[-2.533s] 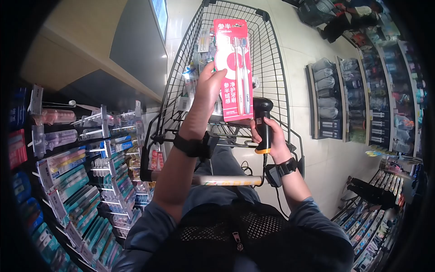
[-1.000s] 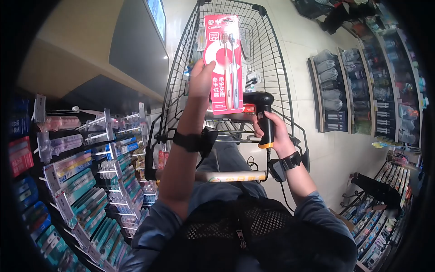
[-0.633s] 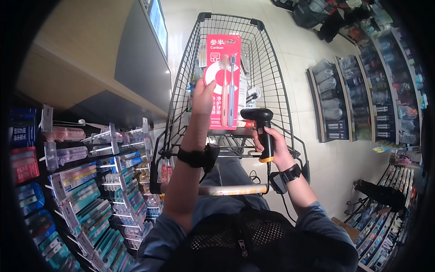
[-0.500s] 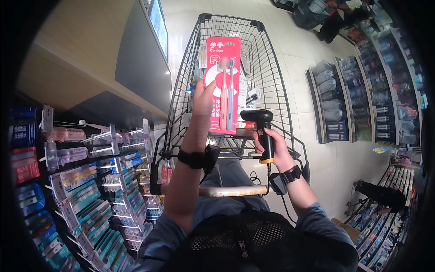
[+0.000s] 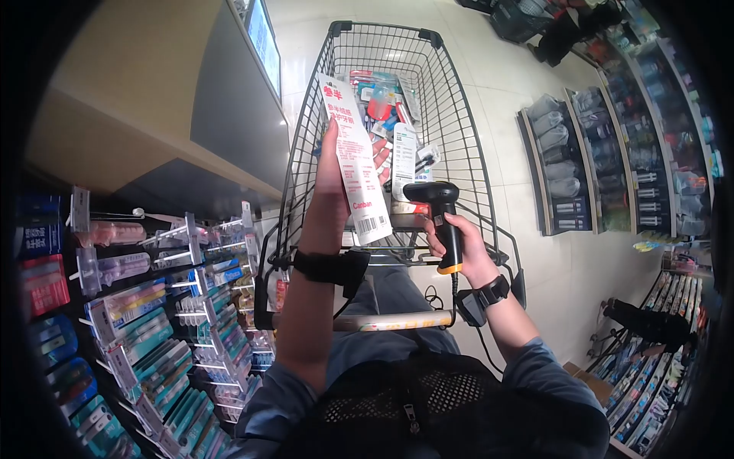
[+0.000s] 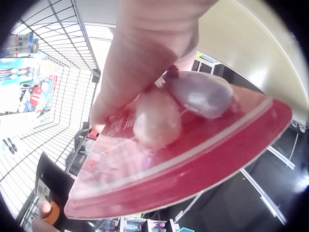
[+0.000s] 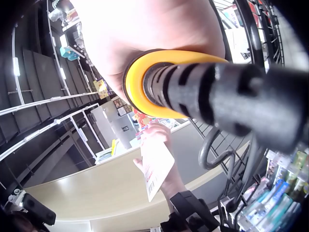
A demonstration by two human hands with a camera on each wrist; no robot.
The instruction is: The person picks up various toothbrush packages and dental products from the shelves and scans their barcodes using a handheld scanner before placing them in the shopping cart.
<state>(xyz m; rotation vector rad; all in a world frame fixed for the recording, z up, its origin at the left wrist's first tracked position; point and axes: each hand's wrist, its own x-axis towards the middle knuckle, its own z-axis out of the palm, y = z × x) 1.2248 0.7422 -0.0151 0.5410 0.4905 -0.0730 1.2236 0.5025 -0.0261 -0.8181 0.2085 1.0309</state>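
Toothbrush pack [image 5: 355,168], one: held above the left part of a shopping cart, tilted, top end leaning left.

Left to right, in the head view: hanging packs [image 5: 145,329] on a rack; counter [image 5: 145,115]; screen [image 5: 262,37]; left hand [image 5: 329,180], holding the pack between thumb and fingers, fingertips showing past its right edge; wire cart [image 5: 459,122]; loose packages [image 5: 404,161] in the cart, partly covered by the pack; black scanner [image 5: 449,229], upright; right hand [image 5: 475,251], wrapped round its handle; shelves [image 5: 562,168].

Pack, appearance: long, flat; white side facing up, red print, barcode [image 5: 369,224] at the near end.

Seen by left wrist only: red front, two pale rounded bulges [image 6: 157,121] under clear plastic. Seen close by right wrist: scanner's yellow base ring [image 7: 137,89] and ribbed black cable end [image 7: 207,92].
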